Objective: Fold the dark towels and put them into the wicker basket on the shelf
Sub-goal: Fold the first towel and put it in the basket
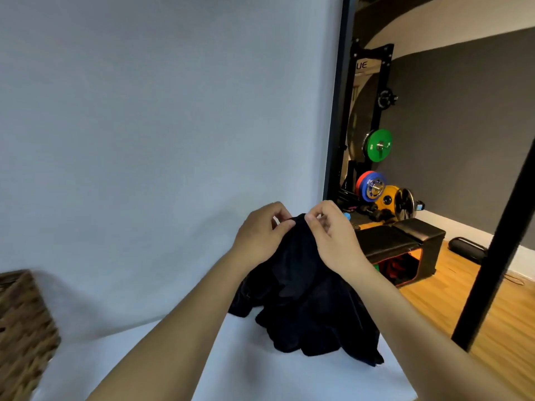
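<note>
While the dark towel [307, 299] hangs bunched over the white surface [260, 371], we see the left hand [260, 235] and right hand [333, 233] pinching its top edge close together. The wicker basket [23, 328] sits at near left. A far rack [373, 111] reads "UE".

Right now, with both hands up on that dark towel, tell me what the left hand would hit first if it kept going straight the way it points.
The left hand points up and away, and its grip pinches the dark towel. Beyond it comes the pale backdrop wall, probably first; depth is unclear.
</note>
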